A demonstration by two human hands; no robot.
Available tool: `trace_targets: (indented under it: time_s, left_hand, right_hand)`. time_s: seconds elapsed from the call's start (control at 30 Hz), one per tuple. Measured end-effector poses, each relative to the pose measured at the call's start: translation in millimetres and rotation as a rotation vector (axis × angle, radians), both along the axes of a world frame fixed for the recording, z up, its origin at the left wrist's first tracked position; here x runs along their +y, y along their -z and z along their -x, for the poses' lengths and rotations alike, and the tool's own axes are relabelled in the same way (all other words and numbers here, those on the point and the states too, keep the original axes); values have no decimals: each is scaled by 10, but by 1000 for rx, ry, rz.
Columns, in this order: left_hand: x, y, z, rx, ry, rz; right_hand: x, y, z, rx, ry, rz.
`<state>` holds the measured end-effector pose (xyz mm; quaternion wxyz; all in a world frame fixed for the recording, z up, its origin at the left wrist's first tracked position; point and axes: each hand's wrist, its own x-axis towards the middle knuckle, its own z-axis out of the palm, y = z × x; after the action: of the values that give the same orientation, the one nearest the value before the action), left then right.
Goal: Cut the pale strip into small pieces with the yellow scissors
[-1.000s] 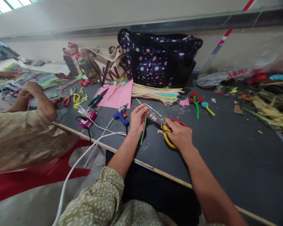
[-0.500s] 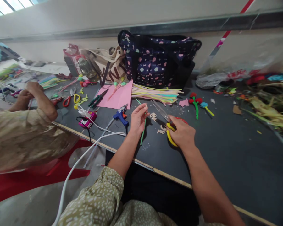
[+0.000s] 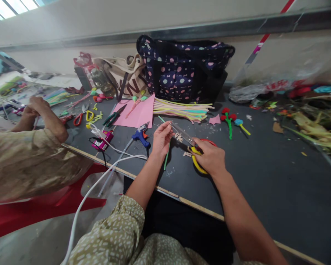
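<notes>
The left hand [image 3: 163, 139] is in a narrow pinch on what seems a pale strip [image 3: 171, 123], mostly hidden by the fingertips, perhaps held near its end so the cutting point stays exposed. The right hand [image 3: 211, 156] is closed round the yellow and red handles of the scissors [image 3: 184, 134], aiming the slim metal blades at that pinch, midway between the worktop's [image 3: 264, 191] front and back edges. Short, matte, pale bits [image 3: 187, 154] lie just below the blades. A fuzzy-looking green stem [image 3: 167, 158] runs beneath the left hand; whether it is gripped is unclear. The blue plastic glue gun [image 3: 140, 137] lies beside that hand, nozzle toward the back edge, probably for easy reach. Towards that edge, thin, straight stems [image 3: 182, 110] are bundled before a spotted bag [image 3: 179, 73].
</notes>
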<state>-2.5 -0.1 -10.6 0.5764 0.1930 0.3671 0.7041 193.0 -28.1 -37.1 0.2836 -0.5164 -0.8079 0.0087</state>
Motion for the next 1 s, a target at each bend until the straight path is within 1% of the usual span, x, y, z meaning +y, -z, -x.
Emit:
trace_targets:
  time_s: [0.37,0.63,0.8,0.93,1.0]
  left_hand:
    - [-4,5,-14,0,46,-34]
    - [-5,6,-15,-6,33,-9]
    - [-7,1,-16,18,8,29]
    - [-7,-7,-22,12,9,30]
    - [-8,-11,-26,21,8,26]
  right_hand:
    - [9,31,-9,-3,-7,0]
    - [7,37,-11,8,-12,4]
    - [-4,30,-15,-26,5,15]
    - [-11,8,-6,-33,14,42]
    - [-11,-11,0,-3,4,65]
